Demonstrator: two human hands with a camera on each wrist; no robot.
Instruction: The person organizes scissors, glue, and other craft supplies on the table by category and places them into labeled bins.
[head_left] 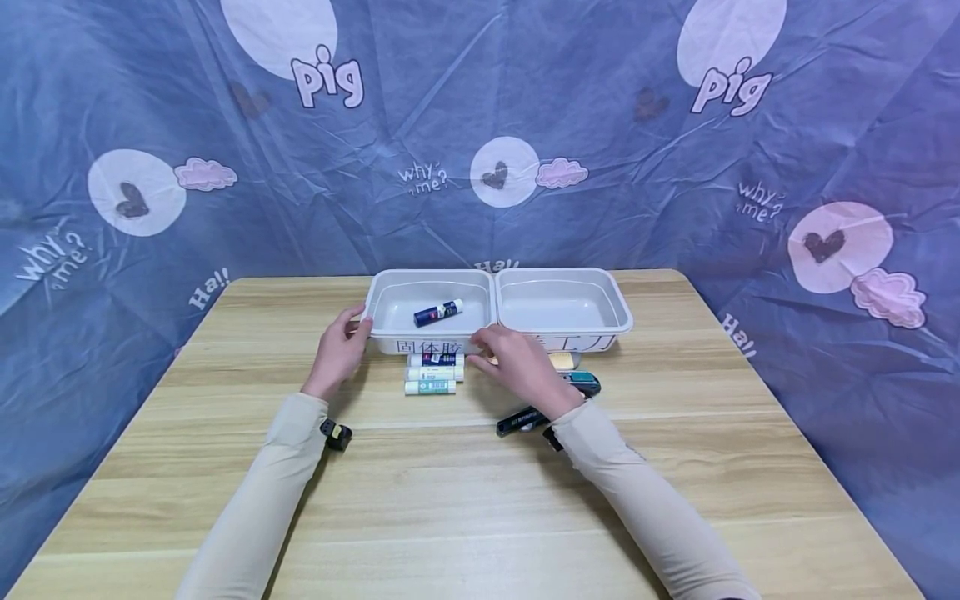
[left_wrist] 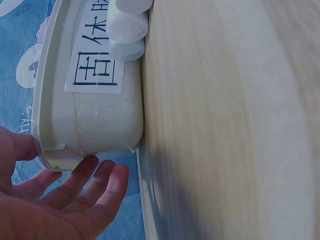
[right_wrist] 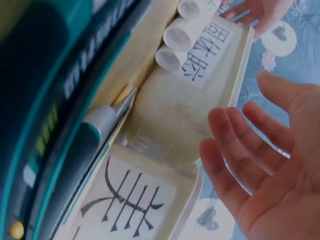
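Left hand point(head_left: 341, 350): fingers apart, touching the left end of the left tray point(head_left: 390, 307), where one glue stick point(head_left: 438, 312) lies. Right hand point(head_left: 519, 360): fingers parted from thumb, near where both trays meet. Three further sticks point(head_left: 435, 374) lie on the desk point(head_left: 442, 492) before the left tray.

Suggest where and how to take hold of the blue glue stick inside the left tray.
Probably mid-barrel, from above, pinching across its long sides: the blue glue stick lies on its side, alone in the left tray, whose raised walls would likely hinder a low sideways approach.
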